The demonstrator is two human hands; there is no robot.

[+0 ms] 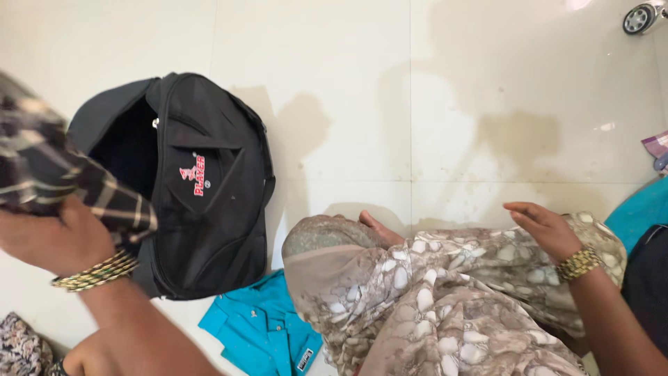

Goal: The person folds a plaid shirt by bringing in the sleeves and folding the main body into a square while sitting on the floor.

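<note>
left hand (59, 240) grips dark plaid cloth (49, 174), raised beside the open black duffel bag (209, 195) on the tiled floor (348, 83). right hand (546, 226) rests open on beige patterned fabric (445, 292). teal shirt (261, 331) lies just below the bag.

Bare white floor tiles (431, 90) lie open above and to the right of the black duffel bag (202, 188), whose unzipped mouth faces left. A plaid cloth (62, 174) held by the left hand (52, 240) hangs across that mouth, and a teal shirt (261, 331) and patterned-fabric knee (445, 292) crowd the near floor.
</note>
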